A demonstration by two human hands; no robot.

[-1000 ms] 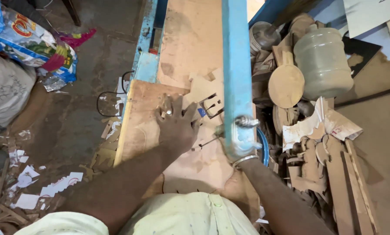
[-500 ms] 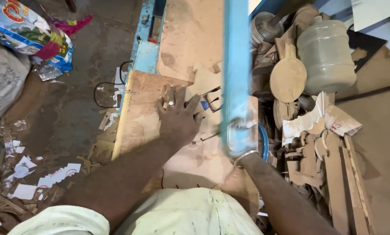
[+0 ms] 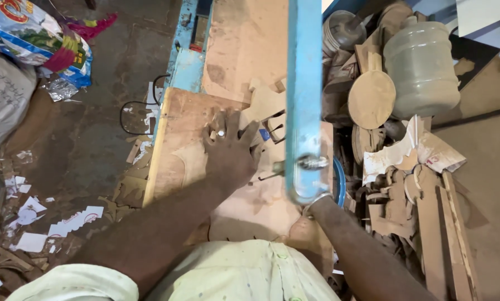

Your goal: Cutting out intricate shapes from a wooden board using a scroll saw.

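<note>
**Flat hand on the board**

We are pressing our left hand (image 3: 227, 150), its grip spread open, flat onto the smooth plywood board (image 3: 186, 125) near its left edge. Our right hand (image 3: 317, 195) is sitting behind the blue metal arm (image 3: 304, 83); its grip we cannot tell.

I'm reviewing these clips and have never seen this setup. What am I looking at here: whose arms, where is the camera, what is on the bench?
The camera sits on the person's head and looks down, so both arms are their own. The left hand lies flat, fingers spread, on a thin wooden board on the workbench. The right hand is hidden behind a blue metal arm of a machine that reaches over the bench, so whether it grips anything cannot be told. Cut wooden shapes lie on the bench. To the right are a round wooden paddle and a plastic water jug.
</note>
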